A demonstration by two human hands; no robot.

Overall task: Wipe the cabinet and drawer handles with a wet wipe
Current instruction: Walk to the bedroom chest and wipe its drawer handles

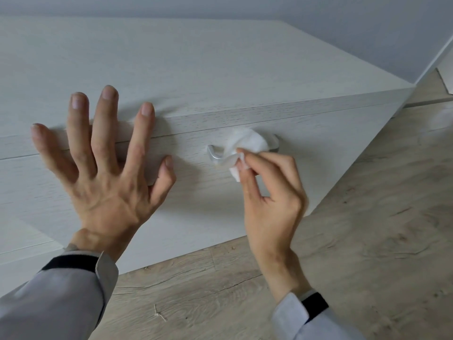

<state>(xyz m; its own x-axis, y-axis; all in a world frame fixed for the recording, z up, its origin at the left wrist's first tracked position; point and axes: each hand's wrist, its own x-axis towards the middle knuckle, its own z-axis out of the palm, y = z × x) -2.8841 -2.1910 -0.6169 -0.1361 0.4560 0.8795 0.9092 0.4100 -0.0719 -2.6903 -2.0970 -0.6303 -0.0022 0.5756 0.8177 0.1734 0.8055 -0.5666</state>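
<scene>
While the person looks down from head height, a white wet wipe (247, 143) is draped over a brushed-metal drawer handle (215, 155) on the front of a pale wood-grain cabinet (220, 69). Directly above the right hand (272, 200), the wipe covers most of the handle, leaving only the metal end toward the left hand and a sliver of the far end uncovered. Pinching narrowly, the right hand holds a bunched lower corner of the wipe between thumb and fingertips (241, 153). To the left of the handle and well apart from it, the left hand (107, 168) is spread wide and holds nothing; its fingers reach over the seam between the cabinet top and the drawer front (306, 148), though whether the palm presses the surface cannot be told. Light grey sleeves (54, 290) with dark cuff bands cover both wrists. Below both hands lies a wood-look floor (367, 229). The wipe appears thin, limp and very light, likely damp enough to cling and slide on smooth metal, so a pinch at its gathered edge, wrapping it round the bar, probably suits best. The handle looks rigid and fixed.
</scene>
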